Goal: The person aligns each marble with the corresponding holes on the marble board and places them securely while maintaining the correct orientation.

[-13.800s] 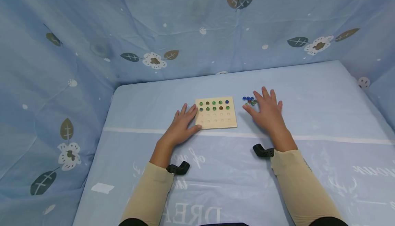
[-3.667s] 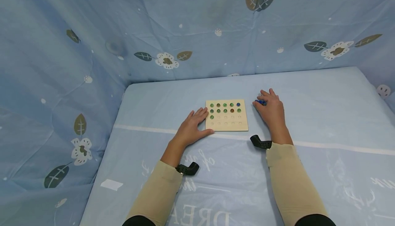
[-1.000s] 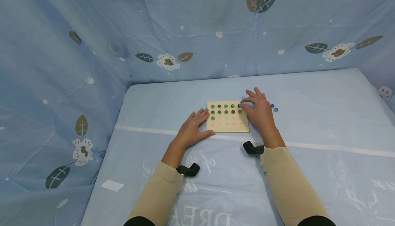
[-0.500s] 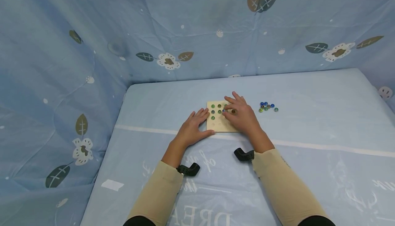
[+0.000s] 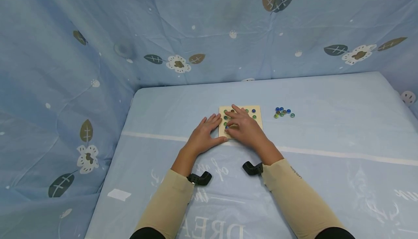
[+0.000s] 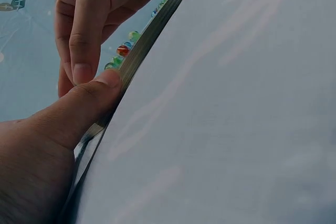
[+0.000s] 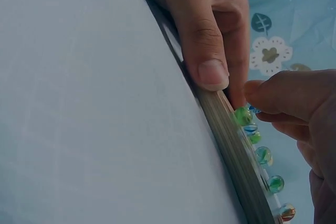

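Note:
A pale wooden board (image 5: 258, 120) with rows of shallow dimples lies on the table, and glass marbles sit in its far rows. My left hand (image 5: 202, 135) rests at its left side, fingers extended along the edge and thumb pressing the near edge. Over the board's left part, my right hand (image 5: 245, 128) pinches a blue marble (image 7: 254, 109) between thumb and index finger, close to a green marble (image 7: 243, 116) seated on the board. The right hand hides much of the board's middle in the head view.
Several loose marbles (image 5: 282, 114), blue, green and brownish, lie clustered on the table (image 5: 326, 108) right of the board. A white paper-like patch (image 5: 119, 194) lies at the table's left. Patterned blue cloth (image 5: 209, 43) hangs behind and to the left.
My right hand has gone from the loose marbles leftward across the board, carrying the blue marble. Since the oldest frame a green marble has appeared at the third row's left end. The left hand stays.

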Demonstrator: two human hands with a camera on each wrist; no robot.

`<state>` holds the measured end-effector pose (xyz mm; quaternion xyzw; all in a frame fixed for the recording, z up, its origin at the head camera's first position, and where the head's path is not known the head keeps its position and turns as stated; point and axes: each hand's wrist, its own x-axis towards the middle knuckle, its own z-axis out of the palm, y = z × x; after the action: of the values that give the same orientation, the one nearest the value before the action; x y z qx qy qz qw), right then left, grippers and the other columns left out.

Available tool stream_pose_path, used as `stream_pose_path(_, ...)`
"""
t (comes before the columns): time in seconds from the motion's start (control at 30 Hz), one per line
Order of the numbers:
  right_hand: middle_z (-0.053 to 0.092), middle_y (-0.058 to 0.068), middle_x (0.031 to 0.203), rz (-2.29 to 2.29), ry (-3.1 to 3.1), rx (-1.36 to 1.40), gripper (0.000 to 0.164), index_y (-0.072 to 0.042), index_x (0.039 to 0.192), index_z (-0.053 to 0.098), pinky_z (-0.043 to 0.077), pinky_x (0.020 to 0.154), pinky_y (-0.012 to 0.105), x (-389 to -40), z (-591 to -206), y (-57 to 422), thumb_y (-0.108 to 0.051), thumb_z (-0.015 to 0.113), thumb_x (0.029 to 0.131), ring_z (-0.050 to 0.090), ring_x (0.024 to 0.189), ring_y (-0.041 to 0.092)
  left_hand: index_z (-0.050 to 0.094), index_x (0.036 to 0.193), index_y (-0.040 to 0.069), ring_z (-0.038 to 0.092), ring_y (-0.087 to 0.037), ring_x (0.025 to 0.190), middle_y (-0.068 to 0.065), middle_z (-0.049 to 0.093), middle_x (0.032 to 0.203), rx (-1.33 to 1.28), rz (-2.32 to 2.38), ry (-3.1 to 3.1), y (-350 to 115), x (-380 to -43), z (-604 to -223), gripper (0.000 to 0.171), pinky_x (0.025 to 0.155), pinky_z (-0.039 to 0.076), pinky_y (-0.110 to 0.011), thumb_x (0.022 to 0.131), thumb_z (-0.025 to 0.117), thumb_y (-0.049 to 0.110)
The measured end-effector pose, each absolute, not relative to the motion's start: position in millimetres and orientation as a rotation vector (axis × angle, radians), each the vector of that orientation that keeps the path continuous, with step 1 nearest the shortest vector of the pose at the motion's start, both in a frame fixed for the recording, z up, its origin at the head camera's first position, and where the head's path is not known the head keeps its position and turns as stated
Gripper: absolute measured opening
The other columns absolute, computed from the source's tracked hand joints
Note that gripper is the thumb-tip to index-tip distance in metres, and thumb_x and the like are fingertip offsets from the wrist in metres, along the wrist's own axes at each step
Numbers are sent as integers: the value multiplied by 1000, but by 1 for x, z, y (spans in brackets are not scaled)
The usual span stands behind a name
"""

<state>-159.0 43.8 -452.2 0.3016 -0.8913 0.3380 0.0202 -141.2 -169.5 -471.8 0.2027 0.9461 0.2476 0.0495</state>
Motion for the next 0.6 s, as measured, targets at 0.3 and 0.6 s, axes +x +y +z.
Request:
stream_pose_path(0.3, 55, 7, 145, 976, -2789, 954, 19, -8, 96, 79, 17, 124, 51, -156, -452, 40, -25, 75, 88, 26, 149, 28, 36, 153, 18, 19, -13, 151, 7, 27, 161, 612, 751, 2882, -169, -141, -471, 84, 126, 13, -39, 86, 68, 58)
stream_pose_path(0.6, 55, 7, 145, 921, -2813, 956, 18, -9, 95, 79, 18, 124, 51, -156, -453, 40, -26, 75, 88, 25, 150, 28, 36, 153, 18, 19, -13, 151, 7, 26, 161, 612, 743, 2874, -169, -141, -471, 84, 126, 13, -40, 86, 68, 58)
